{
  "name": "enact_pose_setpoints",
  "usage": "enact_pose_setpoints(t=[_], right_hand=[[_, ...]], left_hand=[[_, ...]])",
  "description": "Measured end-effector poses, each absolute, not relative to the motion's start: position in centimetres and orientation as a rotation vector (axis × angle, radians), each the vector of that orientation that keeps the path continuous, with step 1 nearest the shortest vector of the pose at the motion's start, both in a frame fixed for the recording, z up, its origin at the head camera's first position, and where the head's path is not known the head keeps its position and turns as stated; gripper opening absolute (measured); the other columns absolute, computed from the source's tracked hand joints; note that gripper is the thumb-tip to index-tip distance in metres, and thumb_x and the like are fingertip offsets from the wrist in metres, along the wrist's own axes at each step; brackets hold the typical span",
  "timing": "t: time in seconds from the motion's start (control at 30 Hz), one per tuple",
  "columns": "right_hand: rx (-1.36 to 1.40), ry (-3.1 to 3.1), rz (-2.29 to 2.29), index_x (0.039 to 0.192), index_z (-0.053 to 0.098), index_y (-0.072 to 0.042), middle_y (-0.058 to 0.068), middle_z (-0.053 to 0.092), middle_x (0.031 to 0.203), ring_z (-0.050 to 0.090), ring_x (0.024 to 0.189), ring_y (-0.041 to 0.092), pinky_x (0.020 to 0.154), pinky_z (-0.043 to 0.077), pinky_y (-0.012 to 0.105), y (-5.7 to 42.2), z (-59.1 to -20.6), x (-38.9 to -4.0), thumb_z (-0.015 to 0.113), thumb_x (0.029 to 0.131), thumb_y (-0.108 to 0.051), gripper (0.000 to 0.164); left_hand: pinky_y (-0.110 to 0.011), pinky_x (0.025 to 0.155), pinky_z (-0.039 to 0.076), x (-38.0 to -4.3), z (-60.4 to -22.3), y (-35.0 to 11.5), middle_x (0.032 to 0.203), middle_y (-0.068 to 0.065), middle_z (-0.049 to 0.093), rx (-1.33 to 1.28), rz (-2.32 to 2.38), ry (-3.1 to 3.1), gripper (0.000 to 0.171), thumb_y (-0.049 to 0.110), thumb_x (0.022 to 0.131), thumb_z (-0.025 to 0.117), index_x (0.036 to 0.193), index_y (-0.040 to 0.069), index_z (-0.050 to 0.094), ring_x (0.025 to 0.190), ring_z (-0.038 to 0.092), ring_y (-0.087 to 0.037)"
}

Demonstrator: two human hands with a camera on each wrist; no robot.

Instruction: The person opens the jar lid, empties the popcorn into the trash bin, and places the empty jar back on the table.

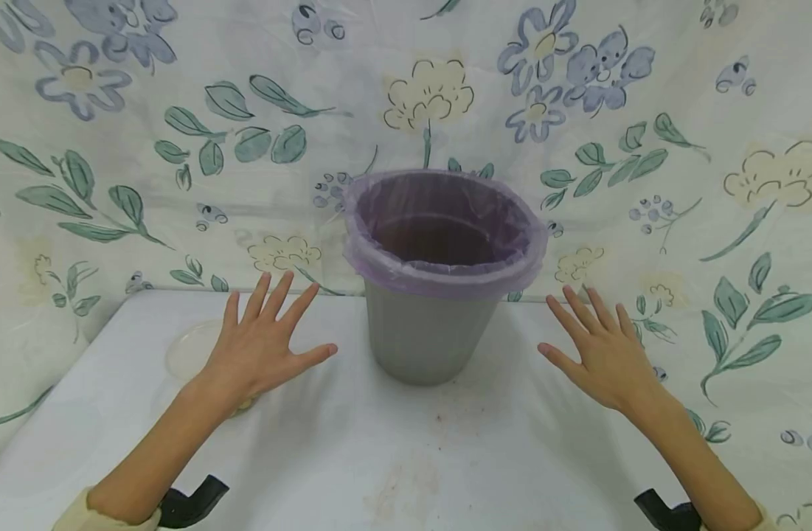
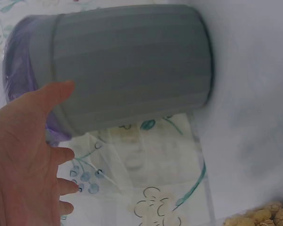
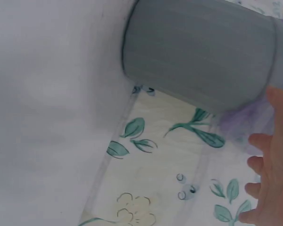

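Floral sheet (image 1: 352, 140) hanging at the back, then a white table (image 1: 352, 442) with a grey bin (image 1: 425, 332) standing near its far edge, purple bag (image 1: 439, 284) folded over the rim. The left hand (image 1: 262, 339) is on one side, the right hand (image 1: 598, 350) on the other, both apart from the bin, fingers spread wide. Few walnut-looking nuts (image 2: 263, 217) by the left forearm (image 1: 160, 446), mostly hidden.

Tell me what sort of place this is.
Likely an indoor work corner, perhaps a makeshift one: a white table, a floral cloth hanging behind it, and a bag-lined bin standing on the table.
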State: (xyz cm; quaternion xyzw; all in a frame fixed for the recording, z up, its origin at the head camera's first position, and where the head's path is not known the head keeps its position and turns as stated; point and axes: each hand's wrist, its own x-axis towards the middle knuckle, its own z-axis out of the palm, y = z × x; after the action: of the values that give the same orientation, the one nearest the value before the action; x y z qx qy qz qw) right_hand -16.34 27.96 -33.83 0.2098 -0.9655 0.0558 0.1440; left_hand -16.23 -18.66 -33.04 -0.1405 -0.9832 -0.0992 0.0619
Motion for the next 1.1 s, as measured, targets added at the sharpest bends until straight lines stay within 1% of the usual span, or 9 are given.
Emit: enact_pose_setpoints(t=[0.13,0.3,0.43,0.63,0.83,0.9,0.97,1.03,1.1], right_hand=[[0.628,-2.772,0.219,0.152,0.042,-0.01,0.018,0.036,0.156,0.026,0.145,0.042,0.112,0.018,0.064,27.7,-34.0,-16.1,0.056,0.099,-0.049,0.068],[0.656,-2.806,0.517,0.134,0.06,-0.007,0.014,0.055,0.141,0.049,0.13,0.037,0.101,0.041,0.057,26.1,-34.7,-15.3,0.063,0.099,-0.037,0.046],[0.717,-2.78,0.746,0.128,0.064,-0.009,0.011,0.056,0.14,0.051,0.129,0.034,0.101,0.043,0.055,24.1,-35.6,-14.6,0.067,0.097,-0.028,0.036],[0.873,-2.707,1.003,0.125,0.065,-0.013,0.006,0.056,0.141,0.051,0.131,0.028,0.103,0.043,0.051,20.9,-36.7,-14.0,0.072,0.093,-0.018,0.033],[1.029,-2.621,1.247,0.125,0.065,-0.011,0.01,0.058,0.138,0.051,0.129,0.025,0.101,0.045,0.046,17.7,-37.6,-13.7,0.075,0.091,-0.015,0.036],[1.071,-2.593,1.285,0.126,0.065,-0.011,0.011,0.058,0.138,0.052,0.129,0.026,0.1,0.047,0.044,16.6,-37.8,-13.7,0.076,0.09,-0.016,0.037],[1.116,-2.571,1.312,0.127,0.065,-0.009,0.012,0.058,0.137,0.052,0.128,0.026,0.1,0.047,0.042,15.6,-38.0,-13.8,0.076,0.09,-0.016,0.039],[1.144,-2.568,1.338,0.128,0.064,-0.009,0.012,0.058,0.137,0.051,0.129,0.025,0.1,0.047,0.04,14.6,-38.2,-14.0,0.076,0.09,-0.017,0.04],[1.161,-2.576,1.394,0.129,0.064,-0.009,0.011,0.058,0.138,0.051,0.129,0.024,0.1,0.047,0.039,13.7,-38.4,-14.2,0.076,0.09,-0.018,0.041]], left_hand=[[-0.07,0.11,-0.002,-16.0,-33.1,-19.0,0.162,-0.024,0.014,-0.439,-0.297,-2.936,0.095,0.073,0.088,0.054,0.159,0.015,0.027,0.148,0.003,-0.046],[-0.069,0.109,0.016,-15.6,-33.1,-20.8,0.156,-0.025,0.029,-0.483,-0.37,-2.805,0.09,0.06,0.086,0.067,0.153,0.009,0.036,0.143,0.022,-0.047],[-0.068,0.104,0.028,-15.0,-33.6,-23.1,0.151,-0.025,0.037,-0.482,-0.499,-2.738,0.087,0.049,0.083,0.077,0.15,0.005,0.04,0.137,0.032,-0.048],[-0.075,0.101,0.023,-13.5,-35.0,-27.2,0.154,-0.027,0.031,-0.42,-0.877,-2.774,0.089,0.033,0.086,0.078,0.156,0.007,0.029,0.137,0.027,-0.053],[-0.08,0.095,0.023,-12.2,-36.5,-30.0,0.153,-0.032,0.027,-0.321,-0.991,-2.793,0.091,0.026,0.087,0.078,0.158,0.009,0.024,0.134,0.026,-0.058],[-0.068,0.107,0.024,-11.9,-37.2,-30.8,0.155,-0.03,0.026,-0.293,-1.017,-2.79,0.091,0.025,0.088,0.077,0.158,0.009,0.022,0.139,0.024,-0.052],[-0.039,0.116,0.025,-11.6,-37.9,-31.7,0.156,-0.027,0.025,-0.299,-1.065,-2.761,0.09,0.019,0.089,0.076,0.159,0.009,0.02,0.146,0.021,-0.034],[-0.01,0.108,0.021,-11.3,-38.5,-32.5,0.16,-0.017,0.024,-0.314,-1.114,-2.726,0.091,0.014,0.089,0.076,0.159,0.01,0.019,0.147,0.017,-0.007],[0.003,0.092,0.018,-11.2,-39.1,-33.3,0.16,-0.006,0.023,-0.328,-1.154,-2.7,0.091,0.008,0.089,0.075,0.159,0.01,0.017,0.134,0.016,0.016]])
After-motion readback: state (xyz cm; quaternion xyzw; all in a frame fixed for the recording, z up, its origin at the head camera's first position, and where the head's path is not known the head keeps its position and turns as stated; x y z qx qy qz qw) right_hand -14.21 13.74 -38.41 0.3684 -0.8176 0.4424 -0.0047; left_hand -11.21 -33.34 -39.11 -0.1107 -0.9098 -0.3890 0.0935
